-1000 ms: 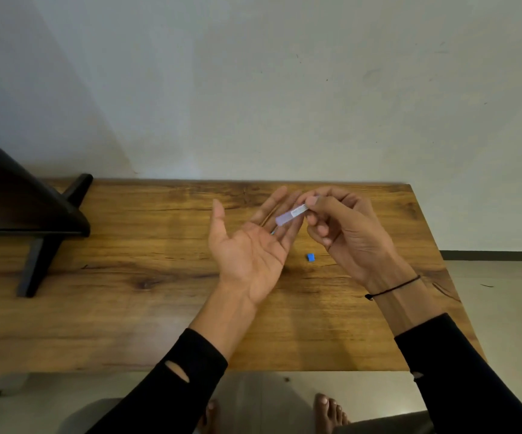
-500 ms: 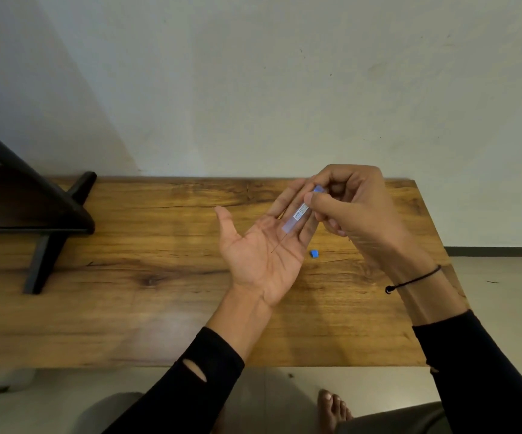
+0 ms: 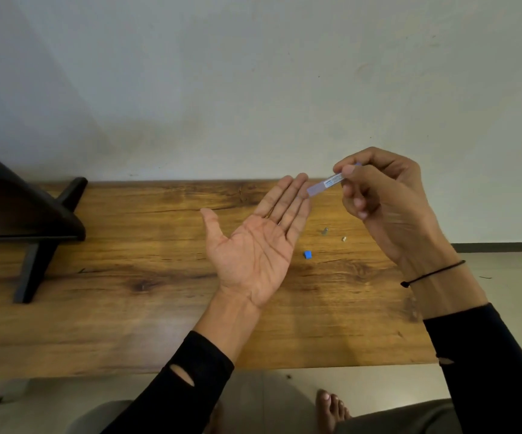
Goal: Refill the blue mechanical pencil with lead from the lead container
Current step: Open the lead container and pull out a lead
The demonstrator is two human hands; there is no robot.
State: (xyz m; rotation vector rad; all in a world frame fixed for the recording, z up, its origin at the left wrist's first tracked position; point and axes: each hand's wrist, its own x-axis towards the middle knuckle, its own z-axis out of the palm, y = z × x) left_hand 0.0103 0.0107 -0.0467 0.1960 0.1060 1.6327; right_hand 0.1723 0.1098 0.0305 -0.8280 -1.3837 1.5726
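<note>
Pinching the lead container (image 3: 327,183) tilted, the right hand (image 3: 381,202) aims it at the left hand's (image 3: 253,245) flat, empty palm.

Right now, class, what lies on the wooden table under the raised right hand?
On the brown wooden table beneath the right hand: two tiny metallic parts, and nearby a small blue cap. Anything behind the wrist is hidden.

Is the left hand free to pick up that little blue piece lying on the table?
Probably yes. The left hand is open, palm up and empty, and the blue piece lies uncovered on the table just beside it, with nothing between them.
</note>
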